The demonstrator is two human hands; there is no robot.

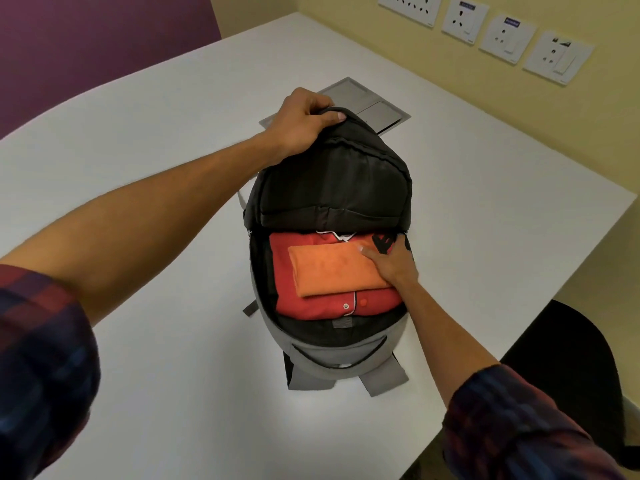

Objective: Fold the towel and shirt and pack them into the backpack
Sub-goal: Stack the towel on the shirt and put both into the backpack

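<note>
Lying open at the centre of the frame, the backpack (322, 358) sits on a white table (156, 150) whose right edge runs diagonally down toward the lower right, with bare tabletop on the bag's left and right. A black chair (568, 368) stands just past that edge at lower right. Behind the bag, a grey hatch (374, 105) is set flush into the tabletop.

Four socket plates (491, 29) line the yellow wall at upper right; two carry small dark labels, too blurred to read. A black printed mark on the shirt is partly covered and unreadable.

The left hand (301, 123) grasps the top edge of the raised black flap (332, 181), fingers curled over it, holding the bag open. Inside the main compartment the folded red shirt (311, 306) lies flat, and the folded orange towel (329, 268) rests on top of it. The right hand (391, 261) reaches in from the lower right, its thumb on the towel's upper right and its fingers curled round the towel's right edge.
</note>
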